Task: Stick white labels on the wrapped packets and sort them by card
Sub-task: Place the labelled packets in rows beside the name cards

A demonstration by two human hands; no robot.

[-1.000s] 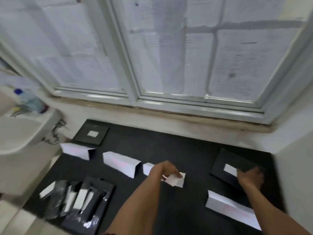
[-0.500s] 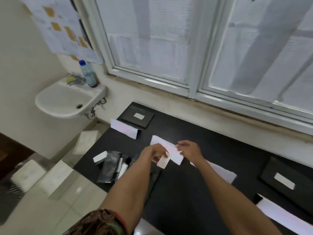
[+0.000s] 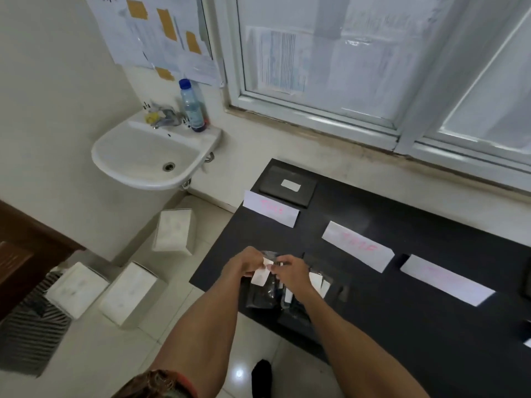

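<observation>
Both hands meet above the near left corner of the black table (image 3: 402,311). My left hand (image 3: 244,261) and my right hand (image 3: 290,272) pinch a small white label (image 3: 260,276) between them, held just over a pile of wrapped dark packets (image 3: 264,294). Several packets in that pile carry white labels (image 3: 316,282). Three folded white cards with pink writing stand in a row: left card (image 3: 270,208), middle card (image 3: 357,245), right card (image 3: 445,282). Behind the left card lies a black packet with a white label (image 3: 288,185).
A white sink (image 3: 149,156) with a tap and a clear bottle (image 3: 191,106) hangs on the wall to the left. Three white boxes (image 3: 129,291) sit on the tiled floor beside the table. The window sill (image 3: 344,130) runs behind the table.
The view swung left and down toward the sink. My hands moved from the table's middle and right to the near left corner and came together on the label over the packet pile.
</observation>
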